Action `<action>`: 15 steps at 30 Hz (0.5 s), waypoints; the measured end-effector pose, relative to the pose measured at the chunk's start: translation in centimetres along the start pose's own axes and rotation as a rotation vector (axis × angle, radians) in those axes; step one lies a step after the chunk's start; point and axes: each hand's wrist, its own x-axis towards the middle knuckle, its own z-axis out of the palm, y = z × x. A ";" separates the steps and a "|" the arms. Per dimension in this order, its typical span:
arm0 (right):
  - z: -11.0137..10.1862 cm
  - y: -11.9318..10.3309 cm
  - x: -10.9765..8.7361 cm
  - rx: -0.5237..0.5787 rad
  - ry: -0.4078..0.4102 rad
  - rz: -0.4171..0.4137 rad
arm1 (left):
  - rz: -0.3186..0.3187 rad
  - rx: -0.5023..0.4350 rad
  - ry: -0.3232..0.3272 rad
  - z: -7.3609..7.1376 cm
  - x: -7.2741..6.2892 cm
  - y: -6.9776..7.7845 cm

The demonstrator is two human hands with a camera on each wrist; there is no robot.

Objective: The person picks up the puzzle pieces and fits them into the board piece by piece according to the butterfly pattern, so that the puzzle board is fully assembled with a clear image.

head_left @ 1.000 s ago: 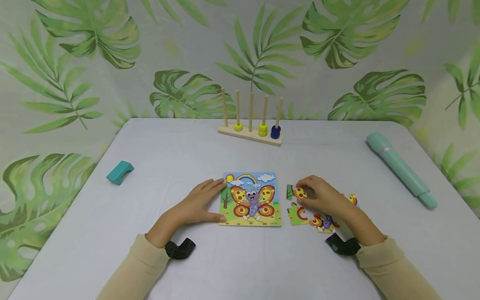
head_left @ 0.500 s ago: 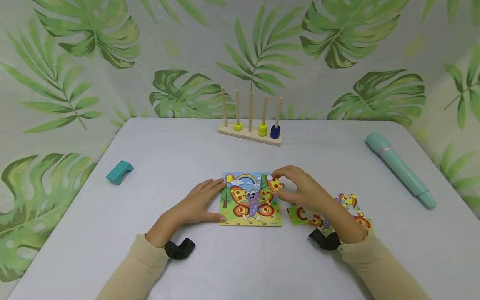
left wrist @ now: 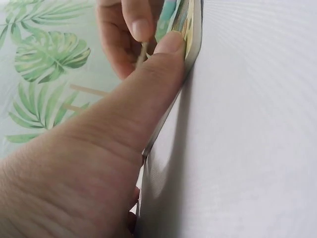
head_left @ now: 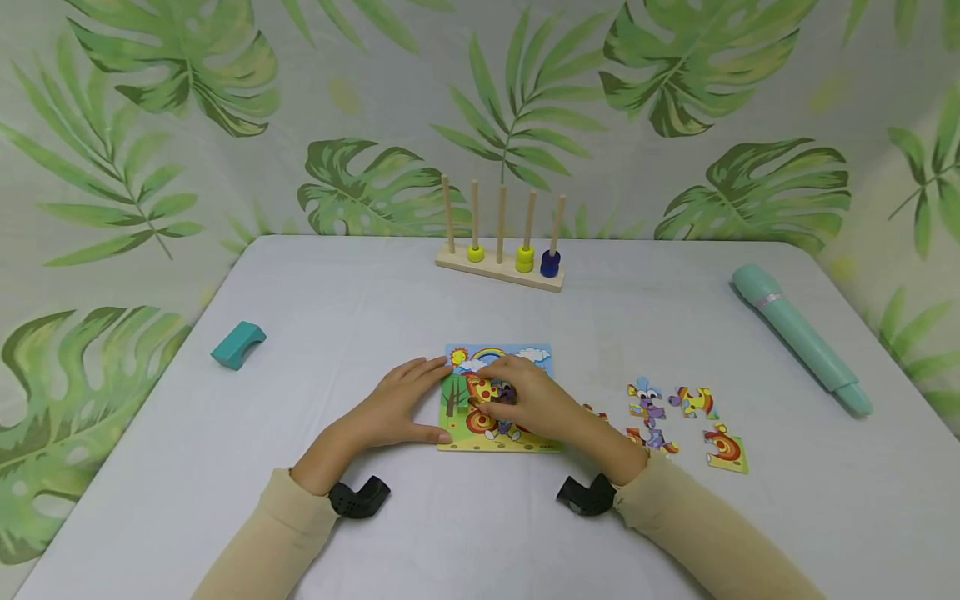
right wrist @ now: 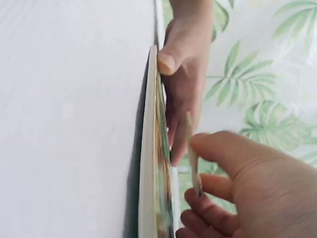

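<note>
A square puzzle board [head_left: 536, 442] printed with a butterfly, rainbow and sun lies flat on the table. My left hand [head_left: 401, 404] rests at its left side, fingers stretched along the edge and thumb [left wrist: 171, 44] on the near-left corner. Over the board, my right hand [head_left: 528, 400] pinches a puzzle piece [head_left: 482, 388] between thumb and fingers. In the right wrist view that piece [right wrist: 192, 161] is seen edge-on, a gap apart from the board's face. The hand hides much of the butterfly picture.
Several loose puzzle pieces [head_left: 696, 402] lie right of the board, one partly under the right forearm. A wooden peg stand [head_left: 498, 271] with yellow and blue beads stands behind. A teal arch block [head_left: 238, 344] lies left, a mint microphone-shaped object [head_left: 806, 342] right.
My right hand has carried the pinched puzzle piece from among the loose pieces leftward, across the board's upper right, to over its left half. My left hand has stayed put.
</note>
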 end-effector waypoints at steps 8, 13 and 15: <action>1.2 0.4 0.8 -0.120 -0.019 0.039 | 0.000 -0.001 0.007 0.1 0.0 -0.1; 1.5 0.4 1.0 -0.151 -0.010 0.021 | 0.005 -0.006 0.023 0.2 0.0 -0.1; 1.5 0.5 1.0 -0.157 -0.010 0.019 | 0.003 -0.008 0.029 0.2 0.0 -0.1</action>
